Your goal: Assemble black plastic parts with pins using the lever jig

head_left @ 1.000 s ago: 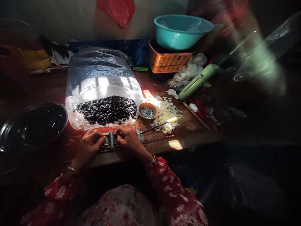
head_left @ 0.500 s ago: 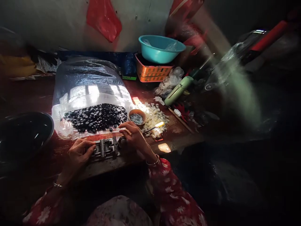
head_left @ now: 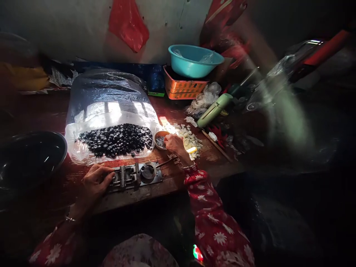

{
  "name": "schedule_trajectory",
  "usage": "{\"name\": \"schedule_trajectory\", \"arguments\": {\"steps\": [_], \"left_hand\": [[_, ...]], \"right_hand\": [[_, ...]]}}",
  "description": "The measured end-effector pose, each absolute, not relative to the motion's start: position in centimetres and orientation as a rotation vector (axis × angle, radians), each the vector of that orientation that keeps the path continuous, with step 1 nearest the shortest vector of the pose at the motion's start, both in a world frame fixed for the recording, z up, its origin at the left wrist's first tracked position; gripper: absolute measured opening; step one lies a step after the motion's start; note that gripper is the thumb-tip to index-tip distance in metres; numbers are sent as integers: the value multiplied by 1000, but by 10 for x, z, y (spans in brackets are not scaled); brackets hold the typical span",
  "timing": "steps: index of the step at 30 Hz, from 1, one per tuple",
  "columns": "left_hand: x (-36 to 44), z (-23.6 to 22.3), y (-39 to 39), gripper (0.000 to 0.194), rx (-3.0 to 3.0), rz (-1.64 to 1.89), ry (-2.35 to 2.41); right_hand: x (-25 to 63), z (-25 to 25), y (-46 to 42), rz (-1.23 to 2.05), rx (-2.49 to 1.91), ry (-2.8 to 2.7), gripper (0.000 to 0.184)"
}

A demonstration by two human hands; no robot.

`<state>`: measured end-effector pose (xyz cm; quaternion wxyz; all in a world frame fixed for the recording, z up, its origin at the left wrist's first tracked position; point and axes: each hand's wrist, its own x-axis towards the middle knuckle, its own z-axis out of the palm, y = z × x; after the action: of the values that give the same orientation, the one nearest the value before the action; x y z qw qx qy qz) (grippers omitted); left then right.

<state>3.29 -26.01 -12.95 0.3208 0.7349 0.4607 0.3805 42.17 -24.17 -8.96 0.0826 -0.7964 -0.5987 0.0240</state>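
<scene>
A metal clamping jig (head_left: pixel 126 176) with rods and a round cam (head_left: pixel 148 171) lies at the table's front edge. At its left end, my left hand (head_left: pixel 96 180) is closed, thumb and forefinger together; whatever they pinch is hidden. My right hand (head_left: pixel 174 144) reaches over the rim of a small brown bowl (head_left: pixel 161 145) of thin metal pins (head_left: pixel 160 141), fingers bunched downward and fingertips hidden. Under my right wrist passes the jig's lever, with a yellow handle (head_left: pixel 191 150). Black round caps (head_left: pixel 116 141) spill from a translucent sack (head_left: pixel 108 104) behind the jig.
Small pale plastic pieces (head_left: pixel 189 135) are heaped right of the bowl. A dark basin (head_left: pixel 30 155) stands at the left. Further back are a turquoise basin (head_left: pixel 194 63) on an orange basket (head_left: pixel 185 87), and a green flask (head_left: pixel 214 110). A stick (head_left: pixel 217 145) lies at the right.
My right hand has moved from the jig's cam, right and away from me, to the pin bowl, uncovering the cam. My left hand stays at the jig's left end. The view has shifted slightly.
</scene>
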Motion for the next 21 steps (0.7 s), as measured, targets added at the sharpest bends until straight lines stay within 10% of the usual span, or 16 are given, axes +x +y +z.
{"name": "schedule_trajectory", "arguments": {"steps": [21], "left_hand": [[26, -126, -277, 10, 2000, 1261, 1132]], "right_hand": [[288, -81, -295, 167, -1501, -2197, 15]]}}
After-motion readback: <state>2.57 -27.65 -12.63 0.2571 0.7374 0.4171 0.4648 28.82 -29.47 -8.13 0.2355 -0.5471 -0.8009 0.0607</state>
